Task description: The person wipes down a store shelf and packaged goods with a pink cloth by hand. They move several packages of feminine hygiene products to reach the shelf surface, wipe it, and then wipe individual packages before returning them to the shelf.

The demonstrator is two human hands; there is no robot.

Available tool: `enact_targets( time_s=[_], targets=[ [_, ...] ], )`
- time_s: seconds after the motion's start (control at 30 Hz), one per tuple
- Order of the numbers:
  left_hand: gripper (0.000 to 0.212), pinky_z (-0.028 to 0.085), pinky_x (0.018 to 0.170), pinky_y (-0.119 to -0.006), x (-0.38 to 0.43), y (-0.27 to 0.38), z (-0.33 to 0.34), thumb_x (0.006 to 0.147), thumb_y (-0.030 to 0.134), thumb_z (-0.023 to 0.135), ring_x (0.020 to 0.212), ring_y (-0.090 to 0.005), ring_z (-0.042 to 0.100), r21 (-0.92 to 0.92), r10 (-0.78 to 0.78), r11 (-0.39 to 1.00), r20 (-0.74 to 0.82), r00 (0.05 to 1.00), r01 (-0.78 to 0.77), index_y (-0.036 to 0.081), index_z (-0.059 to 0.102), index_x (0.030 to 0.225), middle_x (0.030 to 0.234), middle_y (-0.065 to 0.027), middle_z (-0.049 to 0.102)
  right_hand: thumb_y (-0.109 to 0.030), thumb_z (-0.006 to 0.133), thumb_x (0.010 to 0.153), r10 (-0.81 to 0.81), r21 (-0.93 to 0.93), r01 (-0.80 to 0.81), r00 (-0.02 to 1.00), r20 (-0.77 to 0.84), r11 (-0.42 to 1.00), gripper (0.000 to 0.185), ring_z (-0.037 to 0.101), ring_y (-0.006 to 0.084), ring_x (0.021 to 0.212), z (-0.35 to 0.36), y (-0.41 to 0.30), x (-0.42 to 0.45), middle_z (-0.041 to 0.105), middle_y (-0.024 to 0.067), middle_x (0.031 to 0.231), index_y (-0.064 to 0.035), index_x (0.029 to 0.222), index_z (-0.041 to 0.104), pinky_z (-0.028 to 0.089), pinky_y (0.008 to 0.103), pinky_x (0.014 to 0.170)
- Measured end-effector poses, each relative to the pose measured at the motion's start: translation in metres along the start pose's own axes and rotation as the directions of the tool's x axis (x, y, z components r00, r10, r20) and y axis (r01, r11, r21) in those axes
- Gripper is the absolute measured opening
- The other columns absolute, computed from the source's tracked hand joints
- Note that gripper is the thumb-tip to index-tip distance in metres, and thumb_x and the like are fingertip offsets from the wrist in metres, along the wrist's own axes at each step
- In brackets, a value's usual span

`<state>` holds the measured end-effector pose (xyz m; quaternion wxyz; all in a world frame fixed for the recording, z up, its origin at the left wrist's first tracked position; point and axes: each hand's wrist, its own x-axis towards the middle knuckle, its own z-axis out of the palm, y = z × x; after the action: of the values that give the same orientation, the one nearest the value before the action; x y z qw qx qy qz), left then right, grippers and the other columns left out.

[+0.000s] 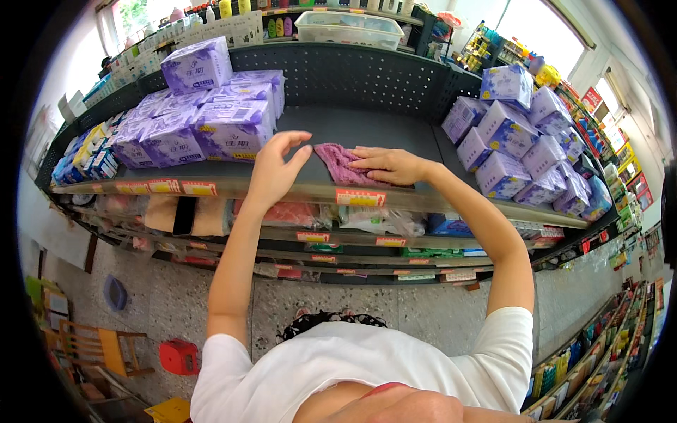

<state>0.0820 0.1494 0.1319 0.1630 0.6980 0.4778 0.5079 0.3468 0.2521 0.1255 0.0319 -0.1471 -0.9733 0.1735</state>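
Under the spread fingers of my right hand (390, 165) a purple terry cloth (338, 163) lies crumpled on the dark metal shelf (365, 122). My left hand (279, 168) holds nothing; its thumb and fingers are apart near the shelf's front edge, left of the cloth. Close beside it, purple-and-white plastic-wrapped tissue packs (232, 129) form a stack, with a single pack (197, 66) on top. Another pile of similar packs (509, 127) stands at the shelf's right end.
A perforated back panel (349, 79) rises behind the shelf. Red-and-yellow price tags (360, 198) line its front rail. Below, a black phone (184, 215) rests on a folded towel (158, 214). A clear plastic bin (349, 30) sits beyond. On the floor is a red stool (179, 357).
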Motion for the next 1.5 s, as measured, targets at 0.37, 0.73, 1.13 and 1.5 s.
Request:
enact_targets(
  time_s=[0.37,0.73,1.13,1.5],
  targets=[
    [0.009,0.043,0.085,-0.026,-0.065,-0.012,-0.011,0.087,0.003,0.054,0.094,-0.0141,0.054,-0.249,-0.122,0.968,-0.352,0.928,0.033,-0.004,0.057,0.093,0.101,-0.0078,0.055,-0.025,0.042,0.092,-0.033,-0.222,-0.029,0.961,-0.273,0.975,0.036,0.042,0.0282,0.121,0.026,0.031,0.132,0.045,0.0117,0.13,-0.011,0.125,0.047,0.031,0.0472,0.102],
    [0.01,0.042,0.079,-0.022,-0.095,-0.016,-0.014,0.089,0.005,0.054,0.089,-0.0104,0.052,-0.316,-0.194,0.946,-0.391,0.9,0.067,-0.003,0.057,0.095,0.103,-0.0061,0.053,-0.018,0.049,0.084,0.365,-0.172,-0.511,0.775,-0.517,0.842,0.029,0.057,0.0342,0.097,0.003,0.1,0.057,0.056,0.0126,0.116,-0.0082,0.11,0.055,0.046,0.0435,0.083],
    [0.013,0.041,0.083,-0.025,-0.113,0.011,0.027,0.09,0.012,0.054,0.091,-0.0118,0.054,-0.411,-0.236,0.907,-0.326,0.915,0.088,0.0,0.059,0.094,0.098,-0.0036,0.059,-0.017,0.042,0.09,0.563,-0.182,-0.74,0.626,-0.54,0.647,0.033,0.048,0.0354,0.114,0.017,0.094,-0.067,0.05,0.0205,0.122,-0.0022,0.118,0.051,0.038,0.0475,0.094],
    [0.012,0.042,0.071,-0.021,-0.14,0.044,0.092,0.089,0.009,0.056,0.078,-0.0066,0.051,-0.566,-0.337,0.807,-0.205,0.919,0.17,-0.001,0.058,0.096,0.09,-0.0012,0.055,-0.004,0.047,0.085,0.315,0.068,-0.308,0.937,-0.152,0.949,0.032,0.052,0.0314,0.112,-0.015,-0.005,-0.132,0.054,0.0157,0.121,-0.0059,0.116,0.057,0.041,0.0347,0.095]
  ],
)
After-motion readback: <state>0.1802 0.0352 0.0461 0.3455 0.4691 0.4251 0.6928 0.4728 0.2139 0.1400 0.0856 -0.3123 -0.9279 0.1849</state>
